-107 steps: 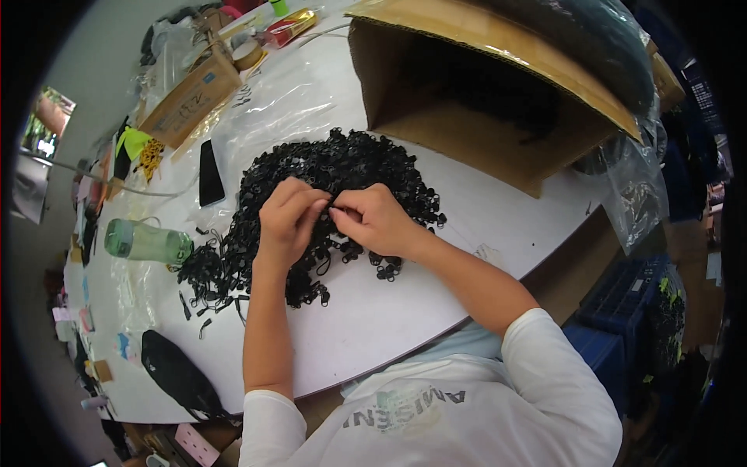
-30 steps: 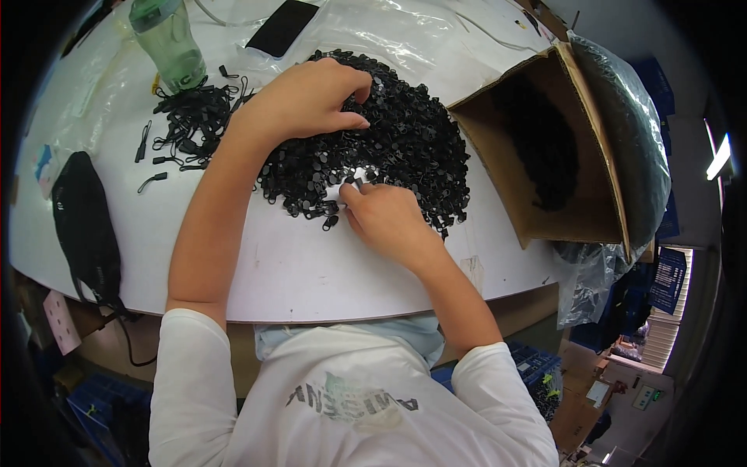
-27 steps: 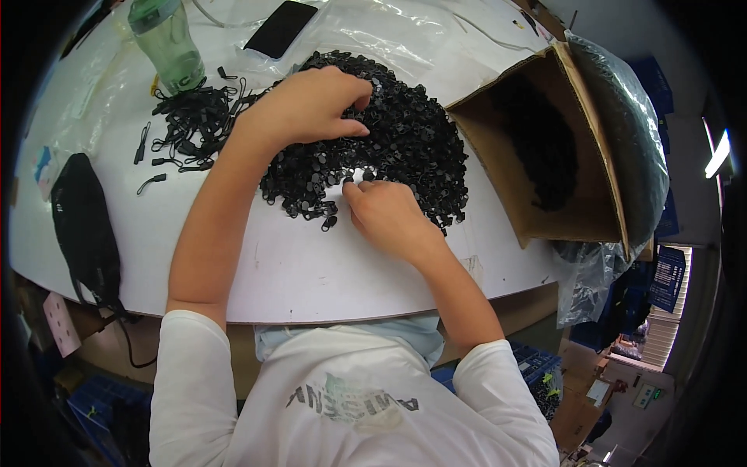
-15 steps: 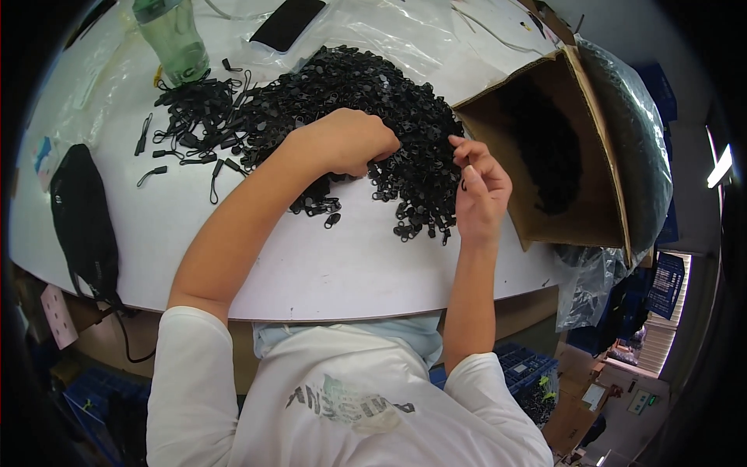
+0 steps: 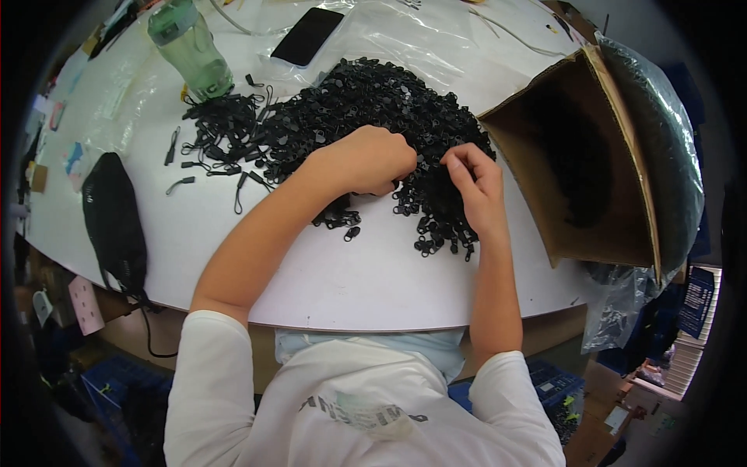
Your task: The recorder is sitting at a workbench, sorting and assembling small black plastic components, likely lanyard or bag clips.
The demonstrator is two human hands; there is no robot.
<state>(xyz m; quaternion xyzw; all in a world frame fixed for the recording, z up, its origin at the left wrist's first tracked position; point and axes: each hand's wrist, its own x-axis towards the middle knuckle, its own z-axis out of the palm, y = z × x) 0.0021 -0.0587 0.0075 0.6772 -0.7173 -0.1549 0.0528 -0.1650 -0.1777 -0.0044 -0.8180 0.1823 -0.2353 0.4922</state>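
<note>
A heap of small black zipper sliders (image 5: 381, 89) spreads over the white table (image 5: 373, 284). My left hand (image 5: 376, 159) reaches across its near side, fingers curled inward and tips mostly hidden under the knuckles. Close by, at the heap's right edge, my right hand (image 5: 480, 187) holds thumb and forefinger drawn together over the sliders. Whatever sits in either grip is too small or covered to make out. Black cord zipper pulls (image 5: 226, 128) lie in a looser cluster at the heap's left, a few of them apart from the rest.
On the right, an open cardboard box (image 5: 545, 222) with dark contents lies tipped toward the heap, clear plastic film around it. A green bottle (image 5: 198, 58) stands behind the pulls. A phone (image 5: 308, 36) rests at the back, and a black pouch (image 5: 115, 222) at the left.
The whole view has shifted, so the table appears farther right and lower. My right hand has come in toward the sliders and turned palm downward; my left stays at the heap's near side.
</note>
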